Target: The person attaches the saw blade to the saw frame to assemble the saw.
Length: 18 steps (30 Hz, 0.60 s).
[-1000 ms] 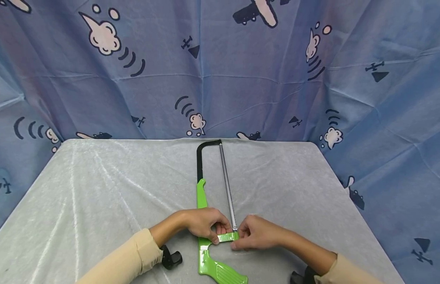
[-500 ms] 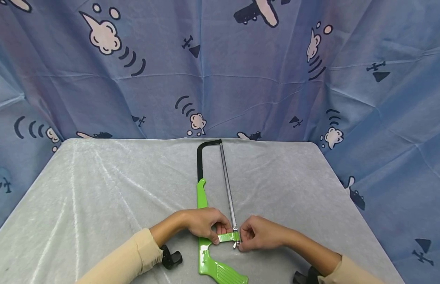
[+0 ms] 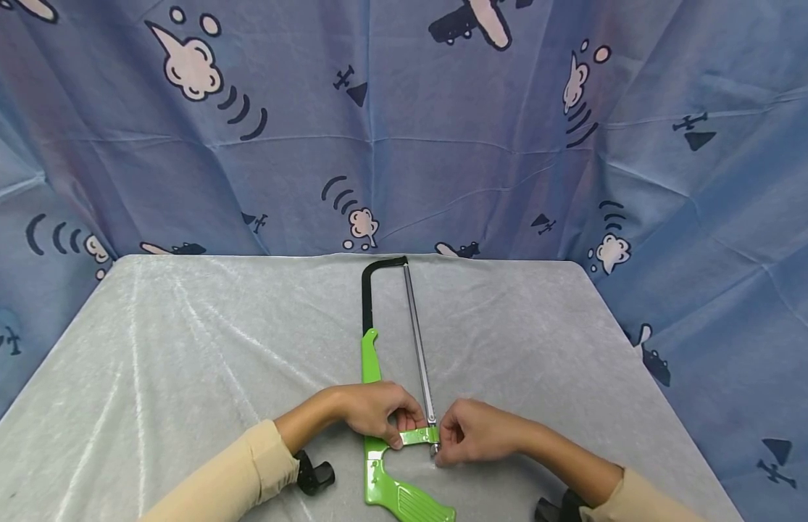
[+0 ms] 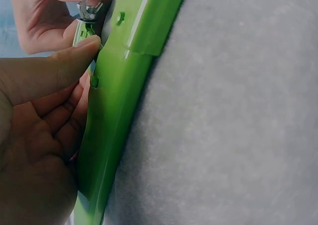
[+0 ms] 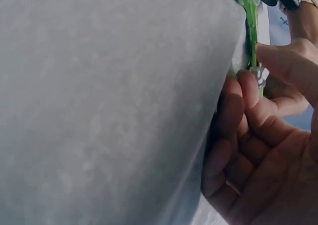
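A hacksaw lies on the table, its green handle [image 3: 410,496] toward me and its black frame [image 3: 367,297] reaching to the far edge. Its silver blade [image 3: 417,333] runs along the right side. My left hand [image 3: 380,409] pinches the green bracket [image 3: 417,436] at the blade's near end, thumb on top. At the outer end of that bracket sits a metal wing nut [image 4: 90,10]. My right hand [image 3: 475,431] has curled fingers, and its thumb and forefinger are on either side of the wing nut in the right wrist view.
A pale grey plush cloth [image 3: 247,312] covers the table. Behind it hangs a blue patterned curtain [image 3: 443,181]. Black wrist-worn devices are strapped below both cuffs, the left device [image 3: 315,473] close to the saw handle.
The right fingers first covered the wing nut, then drew slightly right and exposed its wings. Now they are back beside it and it shows at a different angle. The left hand stays put.
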Motion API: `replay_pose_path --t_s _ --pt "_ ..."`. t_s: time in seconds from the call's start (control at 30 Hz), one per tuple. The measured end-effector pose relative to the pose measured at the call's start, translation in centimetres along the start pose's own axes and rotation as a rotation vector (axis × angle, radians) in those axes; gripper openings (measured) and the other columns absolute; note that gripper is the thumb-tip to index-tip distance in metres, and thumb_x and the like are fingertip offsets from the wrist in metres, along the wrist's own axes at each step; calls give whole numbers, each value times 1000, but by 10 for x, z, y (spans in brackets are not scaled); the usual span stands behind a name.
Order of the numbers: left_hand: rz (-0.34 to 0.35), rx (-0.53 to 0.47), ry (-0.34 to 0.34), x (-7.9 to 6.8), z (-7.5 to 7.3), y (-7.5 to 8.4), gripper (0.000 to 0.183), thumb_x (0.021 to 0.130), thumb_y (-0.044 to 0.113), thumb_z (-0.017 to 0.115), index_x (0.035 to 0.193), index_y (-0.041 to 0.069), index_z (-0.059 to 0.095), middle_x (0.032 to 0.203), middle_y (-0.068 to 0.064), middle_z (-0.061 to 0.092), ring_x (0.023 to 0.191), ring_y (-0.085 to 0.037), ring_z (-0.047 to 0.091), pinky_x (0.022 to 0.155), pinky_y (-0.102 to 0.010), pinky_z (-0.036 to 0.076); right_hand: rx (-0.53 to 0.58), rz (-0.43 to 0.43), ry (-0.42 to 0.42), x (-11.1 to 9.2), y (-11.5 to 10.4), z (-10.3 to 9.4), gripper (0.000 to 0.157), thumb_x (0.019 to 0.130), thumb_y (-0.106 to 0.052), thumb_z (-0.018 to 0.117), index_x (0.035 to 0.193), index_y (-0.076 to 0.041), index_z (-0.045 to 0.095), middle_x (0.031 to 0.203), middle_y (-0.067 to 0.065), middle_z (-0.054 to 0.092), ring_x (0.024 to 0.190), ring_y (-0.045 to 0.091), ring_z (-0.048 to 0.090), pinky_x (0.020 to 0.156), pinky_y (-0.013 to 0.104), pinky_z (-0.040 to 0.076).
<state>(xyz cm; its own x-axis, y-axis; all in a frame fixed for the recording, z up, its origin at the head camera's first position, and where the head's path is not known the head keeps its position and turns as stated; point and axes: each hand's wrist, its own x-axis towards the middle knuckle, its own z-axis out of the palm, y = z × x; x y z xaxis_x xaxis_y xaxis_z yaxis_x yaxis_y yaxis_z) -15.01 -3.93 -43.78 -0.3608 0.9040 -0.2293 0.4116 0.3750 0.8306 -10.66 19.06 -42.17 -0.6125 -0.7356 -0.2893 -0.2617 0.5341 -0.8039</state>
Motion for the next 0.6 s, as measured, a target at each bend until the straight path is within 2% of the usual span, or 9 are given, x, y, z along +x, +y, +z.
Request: replay_pose_path --t_s 0.2,0.3,0.6 --pt "16 -5 -7 0 -1 0 27 79 -5 77 103 5 69 82 9 59 78 3 54 76 -16 48 -98 69 46 4 -7 4 42 80 -36 80 52 -17 54 47 -19 43 42 -6 32 41 16 26" --pt "20 -10 -9 1 -1 -1 27 79 -5 77 103 4 69 82 9 59 77 3 54 76 -16 48 -98 92 55 5 -10 5 44 80 -37 80 51 -18 52 46 -17 41 41 -5 30 41 17 25" --pt "22 -4 -10 1 0 -1 27 79 -5 77 103 4 69 82 9 59 77 3 54 75 -16 48 -98 87 64 5 -12 5 43 80 -35 80 51 -19 52 45 -18 42 41 -5 31 41 16 25"
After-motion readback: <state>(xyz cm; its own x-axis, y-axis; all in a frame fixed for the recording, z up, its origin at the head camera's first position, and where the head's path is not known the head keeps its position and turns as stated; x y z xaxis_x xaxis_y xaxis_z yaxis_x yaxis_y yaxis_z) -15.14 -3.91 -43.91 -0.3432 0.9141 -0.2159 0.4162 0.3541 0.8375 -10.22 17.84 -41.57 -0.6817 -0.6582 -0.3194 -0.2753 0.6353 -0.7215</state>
